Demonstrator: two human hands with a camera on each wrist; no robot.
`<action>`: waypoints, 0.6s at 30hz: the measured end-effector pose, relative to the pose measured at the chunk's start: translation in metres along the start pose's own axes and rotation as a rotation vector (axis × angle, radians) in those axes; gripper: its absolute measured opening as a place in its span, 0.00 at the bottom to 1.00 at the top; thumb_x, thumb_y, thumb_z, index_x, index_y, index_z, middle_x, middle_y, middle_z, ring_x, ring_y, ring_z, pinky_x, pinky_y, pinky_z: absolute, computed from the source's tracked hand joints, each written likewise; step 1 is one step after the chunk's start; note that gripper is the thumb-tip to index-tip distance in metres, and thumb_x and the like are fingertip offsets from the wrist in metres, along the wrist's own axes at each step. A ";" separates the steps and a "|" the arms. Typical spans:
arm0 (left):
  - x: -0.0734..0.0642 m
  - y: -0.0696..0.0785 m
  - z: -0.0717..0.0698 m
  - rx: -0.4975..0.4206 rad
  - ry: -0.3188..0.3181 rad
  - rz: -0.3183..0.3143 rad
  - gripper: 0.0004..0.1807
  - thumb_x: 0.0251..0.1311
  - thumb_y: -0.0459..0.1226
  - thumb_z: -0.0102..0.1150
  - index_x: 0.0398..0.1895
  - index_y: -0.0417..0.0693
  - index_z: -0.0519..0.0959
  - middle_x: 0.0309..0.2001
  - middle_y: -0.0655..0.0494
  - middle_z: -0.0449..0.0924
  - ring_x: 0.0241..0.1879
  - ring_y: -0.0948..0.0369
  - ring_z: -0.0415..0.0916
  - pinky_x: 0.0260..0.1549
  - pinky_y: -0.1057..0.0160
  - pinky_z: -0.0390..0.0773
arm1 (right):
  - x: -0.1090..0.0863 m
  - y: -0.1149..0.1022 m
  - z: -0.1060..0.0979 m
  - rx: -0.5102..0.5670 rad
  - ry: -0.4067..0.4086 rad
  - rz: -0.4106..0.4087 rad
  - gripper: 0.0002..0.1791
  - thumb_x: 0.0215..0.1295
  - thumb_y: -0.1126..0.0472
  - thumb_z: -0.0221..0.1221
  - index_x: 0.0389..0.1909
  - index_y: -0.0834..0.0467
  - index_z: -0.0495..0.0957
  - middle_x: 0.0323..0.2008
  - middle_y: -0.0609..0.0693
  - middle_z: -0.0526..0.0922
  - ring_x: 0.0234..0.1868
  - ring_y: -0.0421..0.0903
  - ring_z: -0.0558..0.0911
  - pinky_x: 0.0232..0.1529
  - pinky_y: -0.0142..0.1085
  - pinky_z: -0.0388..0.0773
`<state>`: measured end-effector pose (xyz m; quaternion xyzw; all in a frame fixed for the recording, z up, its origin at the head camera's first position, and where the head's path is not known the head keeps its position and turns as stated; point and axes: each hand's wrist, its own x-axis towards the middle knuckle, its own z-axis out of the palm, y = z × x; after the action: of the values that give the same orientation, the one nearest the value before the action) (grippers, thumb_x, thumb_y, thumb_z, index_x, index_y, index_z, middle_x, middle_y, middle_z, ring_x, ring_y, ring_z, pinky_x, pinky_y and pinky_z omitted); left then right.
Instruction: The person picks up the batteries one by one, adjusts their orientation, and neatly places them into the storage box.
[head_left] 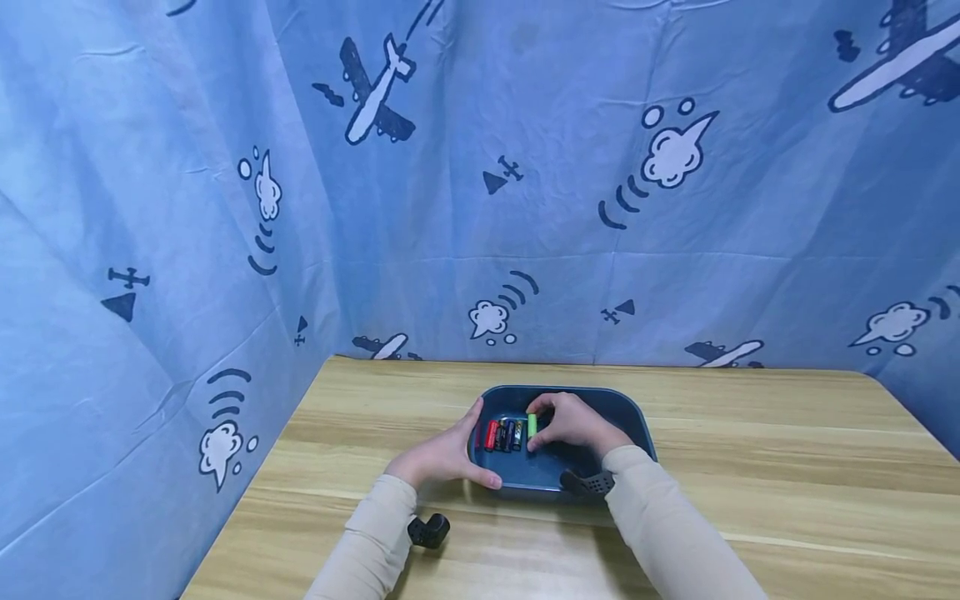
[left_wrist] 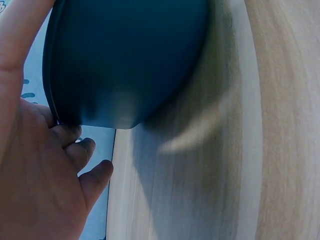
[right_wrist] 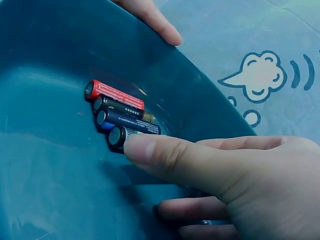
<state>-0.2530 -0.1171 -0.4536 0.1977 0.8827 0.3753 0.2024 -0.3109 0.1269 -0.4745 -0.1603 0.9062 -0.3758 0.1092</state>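
Note:
A dark blue-green plastic basin (head_left: 532, 475) stands on the table. My left hand (head_left: 442, 454) rests against its left end, thumb and fingers spread straight along the rim. Inside, my right hand (head_left: 573, 421) pinches a bright green battery (head_left: 532, 425) between thumb and fingers, held upright in the head view. Just left of it, several batteries lie side by side: a red battery (right_wrist: 117, 95), a black battery (right_wrist: 122, 108), a dark blue battery (right_wrist: 127, 121) and a striped battery (right_wrist: 116, 136). In the right wrist view the thumb partly covers the striped one, and the green one is hidden.
The wooden table (head_left: 750, 475) extends on both sides of the basin. A blue curtain (head_left: 525, 208) printed with planes and clouds hangs behind and to the left. Each wrist wears a black camera strap; the left one's dark camera (head_left: 429, 531) hangs over the table.

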 end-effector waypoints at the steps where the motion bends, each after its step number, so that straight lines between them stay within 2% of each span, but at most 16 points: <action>1: 0.000 0.000 0.000 -0.002 0.000 0.001 0.67 0.40 0.54 0.72 0.73 0.55 0.31 0.73 0.50 0.41 0.68 0.53 0.48 0.63 0.48 0.54 | 0.000 0.000 0.000 -0.013 -0.004 0.000 0.29 0.32 0.48 0.77 0.40 0.53 0.80 0.38 0.46 0.78 0.39 0.45 0.73 0.48 0.44 0.72; 10: -0.001 0.000 -0.001 -0.006 -0.002 -0.006 0.67 0.40 0.55 0.71 0.73 0.56 0.30 0.73 0.50 0.41 0.68 0.52 0.48 0.63 0.47 0.53 | -0.002 -0.009 -0.001 -0.042 -0.057 -0.013 0.27 0.35 0.50 0.76 0.40 0.53 0.80 0.36 0.46 0.77 0.36 0.45 0.73 0.44 0.41 0.73; 13: 0.000 0.000 -0.001 -0.003 0.001 -0.003 0.67 0.40 0.55 0.71 0.73 0.55 0.30 0.73 0.50 0.41 0.68 0.52 0.48 0.63 0.47 0.54 | -0.002 -0.010 -0.001 -0.022 -0.074 -0.013 0.27 0.36 0.52 0.76 0.40 0.54 0.79 0.31 0.46 0.76 0.33 0.44 0.73 0.38 0.38 0.72; 18: 0.000 0.000 0.000 0.007 0.007 -0.002 0.67 0.40 0.54 0.72 0.73 0.55 0.31 0.73 0.49 0.41 0.68 0.53 0.48 0.63 0.49 0.54 | -0.004 -0.009 -0.001 0.024 -0.105 0.033 0.27 0.39 0.56 0.75 0.42 0.57 0.76 0.22 0.48 0.75 0.24 0.44 0.73 0.26 0.34 0.69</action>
<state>-0.2533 -0.1172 -0.4536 0.1962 0.8848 0.3729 0.1990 -0.3055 0.1229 -0.4671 -0.1637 0.8972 -0.3757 0.1648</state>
